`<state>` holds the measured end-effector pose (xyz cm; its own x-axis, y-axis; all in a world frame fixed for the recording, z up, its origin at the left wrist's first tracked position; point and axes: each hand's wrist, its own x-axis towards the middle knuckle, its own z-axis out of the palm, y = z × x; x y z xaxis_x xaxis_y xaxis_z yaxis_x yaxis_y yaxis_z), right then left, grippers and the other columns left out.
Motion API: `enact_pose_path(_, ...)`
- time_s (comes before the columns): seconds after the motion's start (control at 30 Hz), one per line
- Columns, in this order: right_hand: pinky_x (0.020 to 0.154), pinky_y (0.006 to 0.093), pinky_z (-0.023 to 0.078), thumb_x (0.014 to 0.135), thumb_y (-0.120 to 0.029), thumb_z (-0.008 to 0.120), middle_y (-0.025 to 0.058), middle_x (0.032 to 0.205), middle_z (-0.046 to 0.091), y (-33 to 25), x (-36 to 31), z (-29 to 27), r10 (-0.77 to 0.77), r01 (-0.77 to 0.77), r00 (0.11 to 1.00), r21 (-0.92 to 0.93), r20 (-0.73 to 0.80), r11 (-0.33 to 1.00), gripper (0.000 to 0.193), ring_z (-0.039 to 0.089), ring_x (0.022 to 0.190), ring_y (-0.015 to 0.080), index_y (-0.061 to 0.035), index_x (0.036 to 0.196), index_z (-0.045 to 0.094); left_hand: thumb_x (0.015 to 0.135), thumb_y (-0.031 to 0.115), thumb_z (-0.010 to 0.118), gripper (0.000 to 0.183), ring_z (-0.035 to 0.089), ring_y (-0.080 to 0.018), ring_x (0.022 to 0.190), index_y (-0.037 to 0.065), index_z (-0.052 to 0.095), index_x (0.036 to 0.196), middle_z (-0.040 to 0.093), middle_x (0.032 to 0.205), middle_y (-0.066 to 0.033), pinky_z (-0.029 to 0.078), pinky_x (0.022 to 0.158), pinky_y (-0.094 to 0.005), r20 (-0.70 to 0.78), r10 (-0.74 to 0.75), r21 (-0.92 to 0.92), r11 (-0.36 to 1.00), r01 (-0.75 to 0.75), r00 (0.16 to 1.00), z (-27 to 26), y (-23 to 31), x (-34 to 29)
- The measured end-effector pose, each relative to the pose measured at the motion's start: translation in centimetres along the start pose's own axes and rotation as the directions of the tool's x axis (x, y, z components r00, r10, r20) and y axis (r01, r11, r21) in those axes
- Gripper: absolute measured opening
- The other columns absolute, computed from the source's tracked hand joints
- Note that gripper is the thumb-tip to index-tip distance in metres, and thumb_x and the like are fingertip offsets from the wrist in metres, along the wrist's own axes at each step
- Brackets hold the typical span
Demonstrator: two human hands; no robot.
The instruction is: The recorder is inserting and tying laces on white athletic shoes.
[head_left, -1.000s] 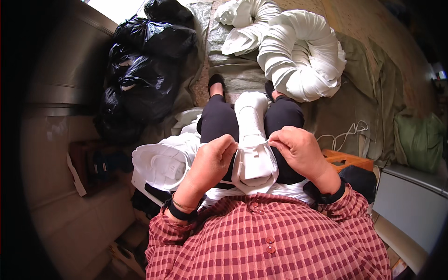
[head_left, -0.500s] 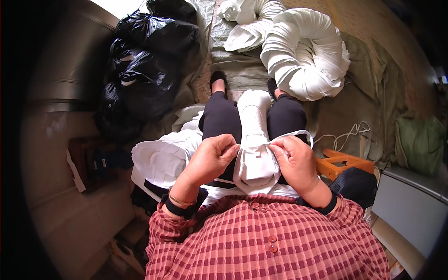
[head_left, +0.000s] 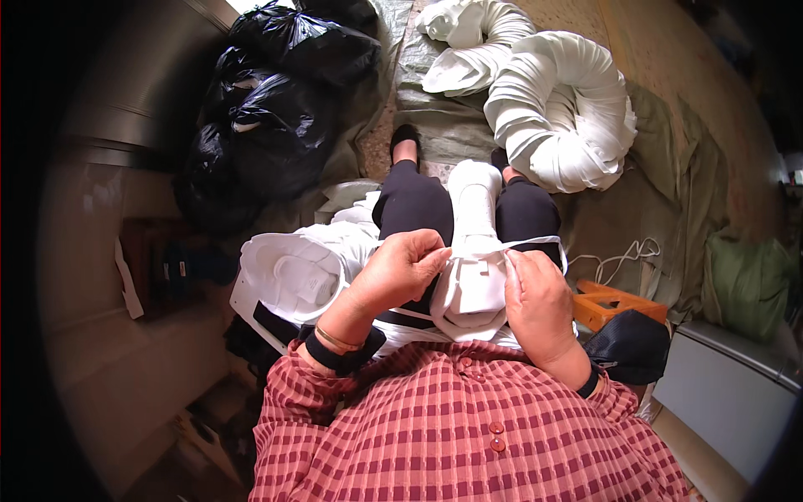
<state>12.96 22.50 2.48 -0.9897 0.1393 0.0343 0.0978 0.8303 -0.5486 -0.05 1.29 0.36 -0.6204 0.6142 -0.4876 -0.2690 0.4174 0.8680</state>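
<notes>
A white folded bundle of cloth-like material lies on my lap between my knees, its far end reaching toward my feet. My left hand pinches the bundle's left upper edge with closed fingers. My right hand grips its right side, where a thin white string runs across my right thigh. My legs are in black trousers. I wear a red checked shirt.
A stack of white finished pieces sits at my left. Black plastic bags are piled at the far left. A long coiled white tube of material lies ahead on a green sheet. An orange stool and a dark bag stand at my right.
Both hands have drawn closer together at the bundle's top. The right hand has turned down onto the bundle's right edge, and the white string now stretches across the thigh.
</notes>
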Motion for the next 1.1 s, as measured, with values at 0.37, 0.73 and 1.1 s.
enact_pose_path(0.37,0.090,0.0477,0.058,0.091,0.003,0.068,0.0182,0.109,0.072,-0.3,0.4,0.7,-0.122,0.129,0.979,0.032,-0.160,0.991,0.032,0.071,0.100,0.0401,-0.0014,0.122,0.069,0.103,0.014,0.070,0.019,0.067,-0.0388,0.071,-0.001,0.066,0.092,0.068,0.080,-0.0233,0.052,0.066,-0.0435,-0.104,0.209,0.368,0.917,-0.157,0.972,0.7,0.5,0.4)
enact_pose_path(0.73,0.077,0.0437,0.057,0.089,-0.009,0.066,0.0115,0.094,0.064,-0.5,1.5,-1.3,-0.283,0.302,0.952,-0.207,0.118,0.931,0.024,0.070,0.089,0.0302,-0.0060,0.114,0.067,0.105,0.024,0.067,0.023,0.071,-0.0458,0.080,0.002,0.060,0.104,0.069,0.087,-0.0231,0.055,0.068,-0.0547,-0.215,0.370,0.652,0.743,-0.149,0.904,3.9,0.5,-1.7)
enact_pose_path(1.1,0.091,0.0402,0.054,0.092,-0.006,0.077,0.0108,0.102,0.069,-2.9,3.4,-5.2,-0.610,0.229,0.752,0.769,0.249,0.596,0.007,0.069,0.101,0.0276,-0.0043,0.097,0.072,0.085,-0.003,0.066,0.014,0.065,-0.0460,0.095,-0.001,0.059,0.097,0.060,0.098,-0.0217,0.054,0.083,-0.0535,-0.257,0.455,0.625,0.751,-0.213,0.853,4.1,0.4,-2.7)
